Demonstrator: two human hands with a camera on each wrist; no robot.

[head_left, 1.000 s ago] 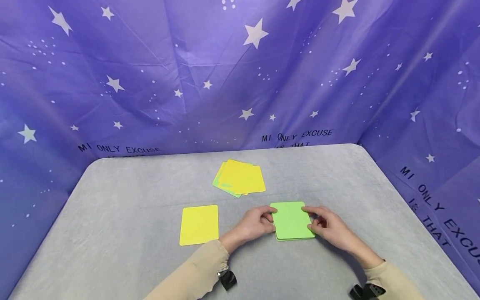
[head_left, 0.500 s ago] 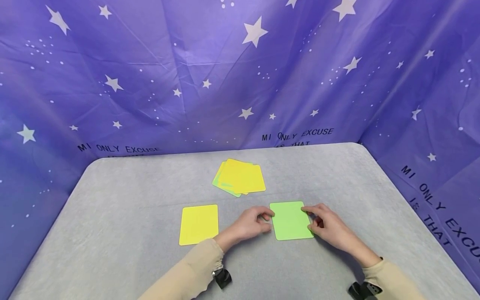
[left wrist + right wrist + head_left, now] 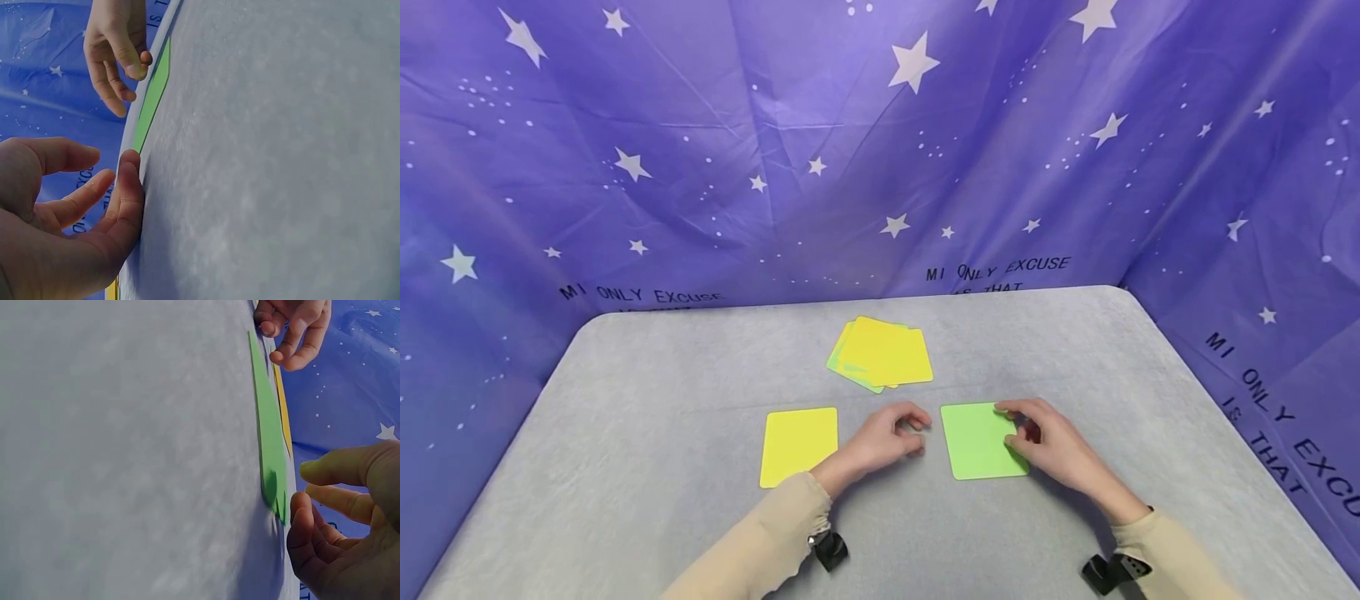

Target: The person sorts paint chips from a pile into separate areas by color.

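A square green card (image 3: 976, 446) with rounded corners lies flat on the table, right of the middle. Over its right edge hovers my right hand (image 3: 1051, 440), fingers loosely bent and holding nothing; in the right wrist view its shadow falls on the green card (image 3: 270, 431). Just left of that card, apart from it, is my left hand (image 3: 883, 437), also with loosely bent fingers and nothing between them. A square yellow card (image 3: 797, 442) lies farther left, its lower right corner hidden behind the left forearm.
Toward the back, a loose fanned pile of yellow and green cards (image 3: 887, 354) rests on the grey cloth-covered table (image 3: 685, 358). A purple star-printed curtain (image 3: 820, 125) hangs behind the table and along its right side.
My left hand has let go of the green card's left edge and drawn away leftward. My right fingers have come off the right edge and now hover over it. The green cards' edges now line up.
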